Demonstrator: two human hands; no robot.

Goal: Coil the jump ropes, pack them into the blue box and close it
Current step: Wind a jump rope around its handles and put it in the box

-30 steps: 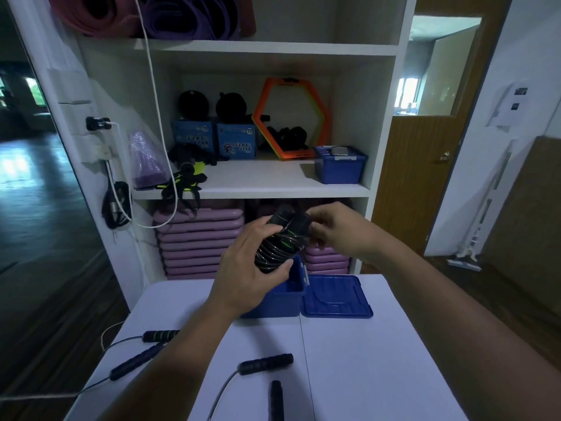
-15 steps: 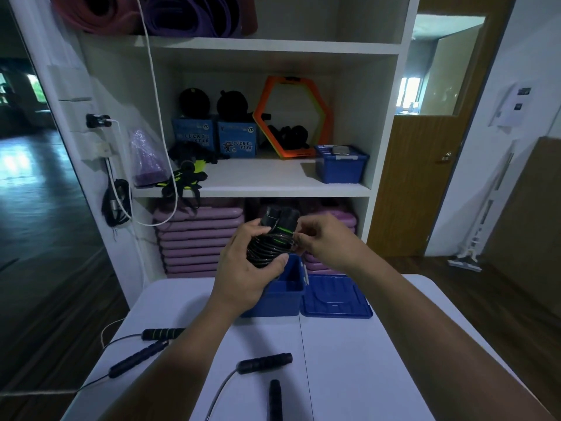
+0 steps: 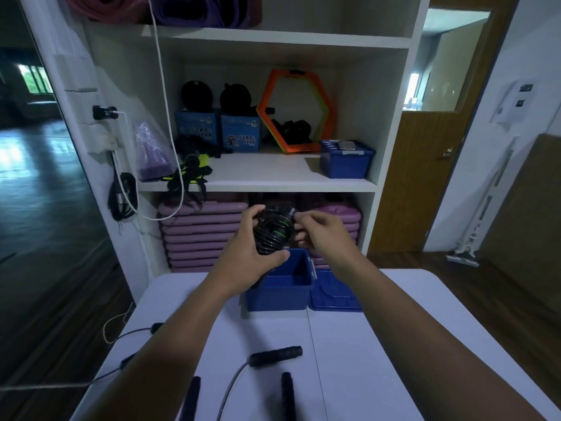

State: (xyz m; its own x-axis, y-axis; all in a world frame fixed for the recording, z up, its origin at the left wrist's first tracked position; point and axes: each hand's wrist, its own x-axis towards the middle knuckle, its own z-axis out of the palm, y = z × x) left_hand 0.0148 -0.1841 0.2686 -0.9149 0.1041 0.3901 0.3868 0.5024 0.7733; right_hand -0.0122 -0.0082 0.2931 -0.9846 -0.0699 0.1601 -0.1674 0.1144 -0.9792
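My left hand [image 3: 252, 253] grips a coiled black jump rope with green accents [image 3: 272, 230] above the open blue box [image 3: 282, 291]. My right hand [image 3: 321, 232] pinches the coil's upper right side with its fingertips. The box stands at the far middle of the white table [image 3: 358, 360], and its blue lid [image 3: 334, 294] lies flat just to its right. Loose ropes lie uncoiled on the near table: a black handle [image 3: 276, 355] with a grey cord, two more handles [image 3: 287, 396] at the bottom edge, and thin cords [image 3: 133, 332] trailing off the left side.
A white shelf unit [image 3: 273, 177] stands right behind the table, holding another blue box [image 3: 346, 159], an orange hexagon ring [image 3: 296, 110], cartons and purple step boards [image 3: 200, 232]. A white cable [image 3: 170, 147] hangs down at left. A wooden door [image 3: 425, 177] is at right.
Both hands have shifted slightly, keeping the coil above the box; my right hand's fingers moved up to the coil's top right side. The view tilted a little.
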